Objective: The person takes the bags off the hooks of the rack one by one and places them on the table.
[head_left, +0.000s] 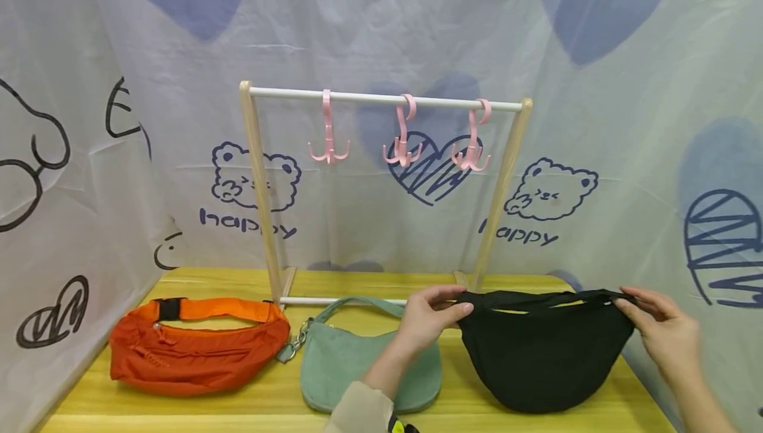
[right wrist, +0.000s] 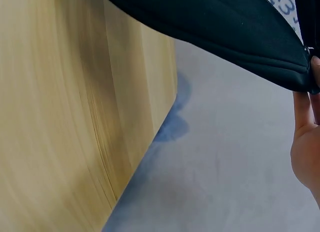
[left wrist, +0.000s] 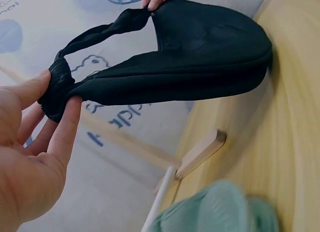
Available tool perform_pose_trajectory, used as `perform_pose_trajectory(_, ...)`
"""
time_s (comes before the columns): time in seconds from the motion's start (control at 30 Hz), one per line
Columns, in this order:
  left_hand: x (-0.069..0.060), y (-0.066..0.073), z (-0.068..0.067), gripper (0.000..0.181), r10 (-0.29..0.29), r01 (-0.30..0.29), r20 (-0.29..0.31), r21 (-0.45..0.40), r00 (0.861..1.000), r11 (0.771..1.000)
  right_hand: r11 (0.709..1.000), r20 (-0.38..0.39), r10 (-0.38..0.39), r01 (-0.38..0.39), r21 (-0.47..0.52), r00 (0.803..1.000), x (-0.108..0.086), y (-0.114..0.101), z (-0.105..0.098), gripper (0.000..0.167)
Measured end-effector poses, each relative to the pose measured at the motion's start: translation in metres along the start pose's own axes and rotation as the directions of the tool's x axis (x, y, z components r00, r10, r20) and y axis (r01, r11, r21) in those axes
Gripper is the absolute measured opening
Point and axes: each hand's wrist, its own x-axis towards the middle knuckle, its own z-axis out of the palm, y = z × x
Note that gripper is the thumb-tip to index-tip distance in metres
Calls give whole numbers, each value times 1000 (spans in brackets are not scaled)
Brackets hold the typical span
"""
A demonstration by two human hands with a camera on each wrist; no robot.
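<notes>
A black shoulder bag [head_left: 545, 357] hangs upright between both hands at the right side of the table, its strap running along the top. My left hand [head_left: 430, 317] pinches the bag's upper left corner, where the strap joins; the left wrist view shows thumb and fingers on the gathered black fabric [left wrist: 56, 91]. At the opposite upper corner, my right hand [head_left: 664, 330] pinches the bag between thumb and fingers. In the right wrist view only part of that hand [right wrist: 307, 142] shows at the edge. Behind my left forearm lies a green handbag [head_left: 340, 367], partly covered.
An orange waist bag [head_left: 197, 357] lies at the left of the wooden table [head_left: 238, 413]. Behind the bags stands a wooden rack with a white top bar [head_left: 369, 97]. Pink hooks hang from it: left [head_left: 328, 132], middle [head_left: 403, 138] and right [head_left: 473, 142]. Printed cloth surrounds the table.
</notes>
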Motion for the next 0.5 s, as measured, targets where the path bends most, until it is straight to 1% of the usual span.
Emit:
perform_pose_trajectory(0.13, 3, -4, 12, 33, -18, 18, -4, -29, 1000, 999, 1000, 43, -23, 23, -11, 999, 9, 7, -7, 26)
perform_pose_trajectory(0.23, 6, -7, 21, 32, -24, 23, -30, -29, 999, 999, 999, 90, -36, 38, -26, 995, 15, 12, -11, 25)
perform_pose_trajectory(0.3, 9, -10, 26, 32, -32, 30, -65, -28, 997, 999, 999, 124, -26, 30, -29, 992, 19, 15, -13, 25)
perform_pose_trajectory(0.37, 13, -13, 32, 29, -50, 46, -117, -30, 992, 998, 999, 159, 1, 5, -35, 987, 22, 17, -14, 26)
perform_pose_trajectory(0.43, 17, -16, 38, 27, -72, 66, -172, -36, 983, 997, 998, 200, 48, -39, -46, 979, 26, 18, -15, 28)
perform_pose_trajectory(0.5, 22, -19, 43, 27, -95, 88, -217, -44, 971, 995, 994, 241, 95, -78, -81, 966, 29, 18, -15, 31)
